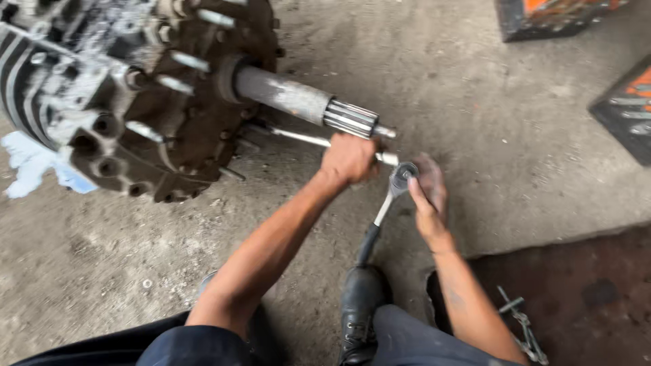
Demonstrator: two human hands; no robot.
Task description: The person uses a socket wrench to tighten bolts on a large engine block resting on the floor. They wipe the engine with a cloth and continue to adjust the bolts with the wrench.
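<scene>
Boot (361, 298) at 6 o'clock | left hand (349, 159) clamped on extension bar (302, 137) below shaft (298, 98) | right hand (428, 196) open, palm touching ratchet (393, 190) head | risk: ratchet may slip off, palm only steadies it

Rough, stained concrete floor (515, 135) under even daylight. 2 orange-and-black objects (553, 13) lie beyond the right hand; a darker, reddish floor patch (576, 285) lies beside its forearm.
</scene>
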